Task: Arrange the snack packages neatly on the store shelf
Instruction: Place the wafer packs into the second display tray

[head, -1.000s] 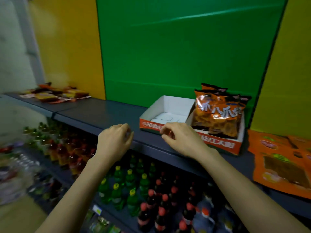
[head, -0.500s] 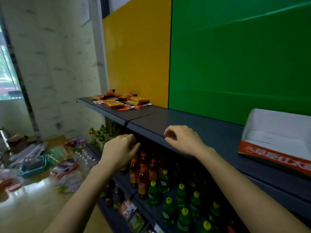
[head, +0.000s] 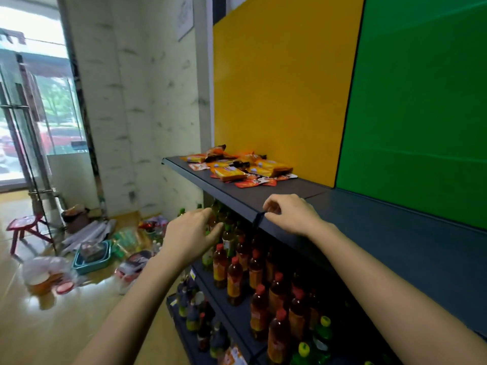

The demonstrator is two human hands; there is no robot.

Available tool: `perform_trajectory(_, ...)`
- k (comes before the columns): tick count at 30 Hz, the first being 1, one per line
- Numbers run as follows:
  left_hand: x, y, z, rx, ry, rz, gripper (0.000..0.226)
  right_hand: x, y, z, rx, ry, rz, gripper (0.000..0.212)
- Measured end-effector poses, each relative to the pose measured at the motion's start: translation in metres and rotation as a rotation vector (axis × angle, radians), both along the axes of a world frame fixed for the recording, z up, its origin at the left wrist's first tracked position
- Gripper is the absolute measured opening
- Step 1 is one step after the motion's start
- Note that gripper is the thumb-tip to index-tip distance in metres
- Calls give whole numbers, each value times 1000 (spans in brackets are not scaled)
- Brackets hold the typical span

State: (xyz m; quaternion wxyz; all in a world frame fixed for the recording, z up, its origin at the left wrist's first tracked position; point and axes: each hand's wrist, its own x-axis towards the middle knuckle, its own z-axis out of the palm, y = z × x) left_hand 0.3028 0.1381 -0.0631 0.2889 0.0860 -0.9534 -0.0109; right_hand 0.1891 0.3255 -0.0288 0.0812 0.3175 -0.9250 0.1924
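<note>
A loose heap of orange and yellow snack packages (head: 238, 165) lies flat at the far left end of the dark shelf (head: 266, 197), against the yellow back panel. My right hand (head: 291, 213) hovers over the shelf's front edge, fingers loosely curled, holding nothing, a good reach short of the heap. My left hand (head: 192, 233) hangs in front of the shelf edge, lower and to the left, fingers slightly apart and empty. The cardboard display box is out of view.
Below the shelf stand rows of brown drink bottles with red caps (head: 253, 275) and green bottles (head: 320, 341). On the floor at left lie bags, a teal basket (head: 92, 258) and a red stool (head: 22, 226). A glass door (head: 26, 114) is far left.
The view has swung left along the shelf: the display box with orange bags has left the frame and the snack heap is now nearer. Both hands have travelled left with it, still empty.
</note>
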Motion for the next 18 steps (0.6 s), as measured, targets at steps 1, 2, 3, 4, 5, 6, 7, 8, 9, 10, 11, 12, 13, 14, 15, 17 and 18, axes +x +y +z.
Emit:
perform_trajectory(1,-15,-11,2,15,-5,1,36,-16,-11,1,-1,-5,-7,25)
perform_trajectory(2,-31,-22,5,33,-10,-4,36,-32,-22,2,-2,-11,-16,24)
perform_trajectory(3,-47,-32,8,49,-21,-9,36,-49,-32,4,1,-14,-25,24)
perform_trajectory(4,-64,-42,11,58,-31,-13,35,-65,-42,6,7,-11,-33,24)
perform_trajectory(5,-80,-51,15,62,-37,-17,35,-82,-52,9,11,-1,-42,23)
perform_trajectory(6,-96,-61,18,65,-39,-22,35,-98,-61,12,8,9,-50,23)
perform_trajectory(7,-110,-70,20,67,-33,-29,34,-112,-69,13,-2,13,-56,23)
perform_trajectory(8,-123,-80,22,69,-23,-36,34,-126,-77,14,-15,13,-63,23)
perform_trajectory(9,-135,-89,23,73,-12,-42,34,-139,-84,15,-21,11,-72,23)
perform_trajectory(10,-145,-98,23,79,-6,-43,34,-150,-90,14,-18,11,-81,23)
perform_trajectory(11,-156,-107,23,88,-1,-45,34,-160,-96,14,-12,10,-93,23)
perform_trajectory(12,-166,-115,23,98,2,-50,33,-171,-101,14,-9,8,-108,23)
perform_trajectory(13,-177,-123,23,105,5,-53,33,-180,-105,14,-11,6,-125,23)
perform_trajectory(14,-188,-131,23,112,4,-54,32,-190,-109,14,-12,3,-143,23)
perform_trajectory(15,-199,-138,23,121,3,-59,32,-199,-112,14,-11,1,-165,23)
perform_trajectory(17,-220,-150,22,137,0,-81,34,-216,-116,15,-3,-1,-214,22)
perform_trajectory(18,-230,-155,21,143,1,-98,35,-225,-118,15,-1,-2,-242,21)
